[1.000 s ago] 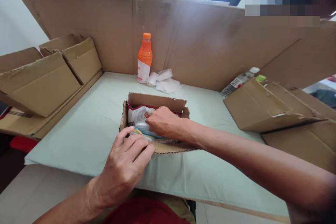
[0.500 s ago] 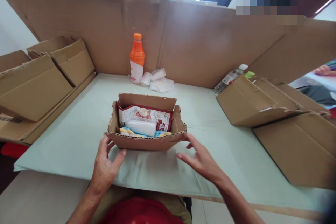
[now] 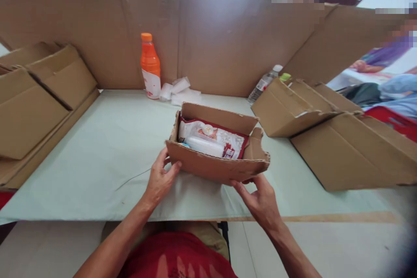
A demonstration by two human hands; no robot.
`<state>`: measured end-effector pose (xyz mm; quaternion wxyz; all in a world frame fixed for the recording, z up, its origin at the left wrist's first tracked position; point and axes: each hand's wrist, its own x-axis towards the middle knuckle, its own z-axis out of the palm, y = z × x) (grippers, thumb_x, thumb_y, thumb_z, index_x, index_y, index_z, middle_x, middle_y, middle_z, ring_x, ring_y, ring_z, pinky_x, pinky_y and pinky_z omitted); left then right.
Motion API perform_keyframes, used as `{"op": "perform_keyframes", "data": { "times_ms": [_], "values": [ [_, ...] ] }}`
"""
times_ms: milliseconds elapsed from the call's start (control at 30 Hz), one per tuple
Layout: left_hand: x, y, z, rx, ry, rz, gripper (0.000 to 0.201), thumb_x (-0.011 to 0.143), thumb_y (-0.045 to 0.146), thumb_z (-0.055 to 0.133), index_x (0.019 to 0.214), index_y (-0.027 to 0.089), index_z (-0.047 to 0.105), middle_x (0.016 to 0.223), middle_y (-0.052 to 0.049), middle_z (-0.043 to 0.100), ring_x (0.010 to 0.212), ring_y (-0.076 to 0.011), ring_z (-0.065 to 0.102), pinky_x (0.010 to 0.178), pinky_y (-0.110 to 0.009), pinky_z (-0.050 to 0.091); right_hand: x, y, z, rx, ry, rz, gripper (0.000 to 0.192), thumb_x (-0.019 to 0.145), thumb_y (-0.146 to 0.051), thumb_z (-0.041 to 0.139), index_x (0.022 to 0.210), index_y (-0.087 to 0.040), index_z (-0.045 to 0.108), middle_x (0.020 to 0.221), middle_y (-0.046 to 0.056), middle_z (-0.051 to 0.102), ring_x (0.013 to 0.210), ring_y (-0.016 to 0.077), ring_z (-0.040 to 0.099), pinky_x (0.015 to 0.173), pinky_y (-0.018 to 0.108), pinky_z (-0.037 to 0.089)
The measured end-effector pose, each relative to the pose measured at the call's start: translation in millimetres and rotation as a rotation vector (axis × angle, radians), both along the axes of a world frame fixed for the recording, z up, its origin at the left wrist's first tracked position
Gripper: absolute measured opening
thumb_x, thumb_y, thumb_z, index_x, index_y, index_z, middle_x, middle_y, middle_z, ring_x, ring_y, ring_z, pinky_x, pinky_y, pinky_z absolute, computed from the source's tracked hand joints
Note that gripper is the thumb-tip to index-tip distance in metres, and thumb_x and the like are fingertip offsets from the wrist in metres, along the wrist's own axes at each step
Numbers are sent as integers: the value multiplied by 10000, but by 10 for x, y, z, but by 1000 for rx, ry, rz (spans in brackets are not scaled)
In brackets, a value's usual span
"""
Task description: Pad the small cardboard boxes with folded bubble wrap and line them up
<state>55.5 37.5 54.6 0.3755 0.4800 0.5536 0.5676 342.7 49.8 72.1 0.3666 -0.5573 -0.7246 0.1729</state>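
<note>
A small open-topped cardboard box [image 3: 213,166] is between my two hands, turned a little askew. My left hand [image 3: 160,179] grips its left front corner, thumb on the front wall and fingers around the side. At the right end my right hand [image 3: 260,197] has its thumb against the lower front and its fingers reaching beneath, partly hidden. Inside the box lie a white and dark red printed packet [image 3: 236,141] and a clear plastic-wrapped white bundle [image 3: 205,145]. A bit of something blue shows at the left; the box bottom is hidden.
An orange bottle [image 3: 150,67] and crumpled white plastic [image 3: 182,92] stand at the back by a cardboard wall [image 3: 221,39]. Tilted cardboard bins flank the table, left [image 3: 29,113] and right [image 3: 355,150]. A clear bottle [image 3: 264,84] leans behind the right bins. Other people are beyond the wall.
The box has moved to the right and turned askew, with both hands following. My right hand has closed from a loose spread onto the box. The head view has swung right.
</note>
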Motion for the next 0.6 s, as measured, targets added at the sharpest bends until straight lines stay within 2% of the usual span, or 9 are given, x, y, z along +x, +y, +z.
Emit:
{"op": "perform_keyframes", "data": {
  "times_ms": [67,100,200,300,367,467,533,600],
  "values": [
    [-94,-95,-17,-27,90,-3,411,856,404,657,1208,200,597,1194,-97,671,1089,-235,648,960,-394,527,67,-164,-85,-20,-3,36,465,827,-578,690,1106,-207,661,1029,111,728,912,288,681,831,431,574],
    [-162,-130,-15,-25,168,8,376,844,408,664,1156,204,622,1145,-85,680,1054,-233,649,934,-386,530,85,-197,-136,-41,10,53,573,817,-586,704,1237,-203,627,1171,133,707,1052,321,667,932,472,550],
    [-330,-192,19,-8,358,83,358,808,436,680,1082,209,651,1004,-56,660,859,-198,630,754,-327,536,115,-138,-269,-103,117,105,1013,723,-668,765,1529,-188,382,1521,179,480,1384,373,477,1144,539,404],
    [-358,-199,29,-70,339,83,418,800,509,675,1078,199,639,880,-24,635,687,-162,587,625,-288,507,106,39,-312,-147,222,213,1290,604,-783,774,1603,-179,227,1623,189,319,1476,367,358,1206,509,331],
    [-307,-154,6,-118,275,54,466,791,552,681,1082,192,627,832,-10,629,666,-162,590,632,-292,514,91,166,-298,-142,251,270,1317,601,-803,757,1613,-176,195,1625,184,318,1486,352,344,1214,494,315],
    [-124,11,-31,-137,187,13,572,764,573,706,1166,179,603,892,-28,644,748,-185,630,717,-322,543,140,270,-281,-54,294,251,1264,644,-725,788,1611,-180,185,1607,177,352,1471,337,369,1208,496,319],
    [97,166,-37,-134,138,-59,627,757,564,710,1223,164,583,986,-66,659,840,-208,654,795,-357,557,275,222,-304,5,313,169,1222,649,-646,832,1600,-193,211,1595,175,368,1455,334,390,1198,497,336],
    [406,320,-34,-118,81,-185,680,757,522,712,1303,157,536,1148,-125,652,936,-230,666,874,-406,559,513,90,-361,37,327,24,1179,652,-581,858,1582,-203,240,1566,178,403,1430,335,422,1177,508,363]
  ]
}}
